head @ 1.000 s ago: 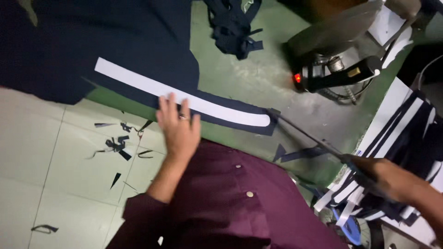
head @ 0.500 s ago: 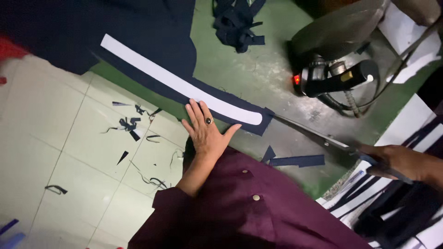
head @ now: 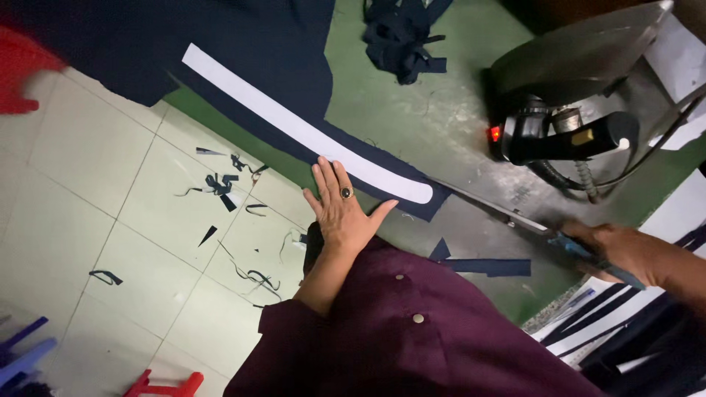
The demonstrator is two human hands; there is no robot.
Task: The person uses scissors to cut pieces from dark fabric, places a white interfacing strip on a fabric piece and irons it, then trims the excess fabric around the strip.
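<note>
A long white curved paper strip (head: 309, 136) lies on dark navy fabric (head: 243, 51) at the edge of a green table (head: 426, 117). My left hand (head: 344, 209), with a dark ring, presses flat on the fabric's near edge, fingers spread, beside the strip's rounded end. My right hand (head: 625, 254) grips the blue handles of long scissors (head: 507, 217), whose blades point toward the end of the strip. A cut navy scrap (head: 482, 263) lies on the table below the blades.
A grey steam iron with black handle and red light (head: 566, 110) stands at the table's far right. A heap of navy offcuts (head: 404, 37) lies at the back. Fabric snippets (head: 220, 184) litter the tiled floor at left. Striped fabric pieces (head: 625, 331) hang at right.
The view has shifted so the strip and table sit more to the right. My left hand stays pressed on the fabric. The scissors remain in my right hand near the strip's end.
</note>
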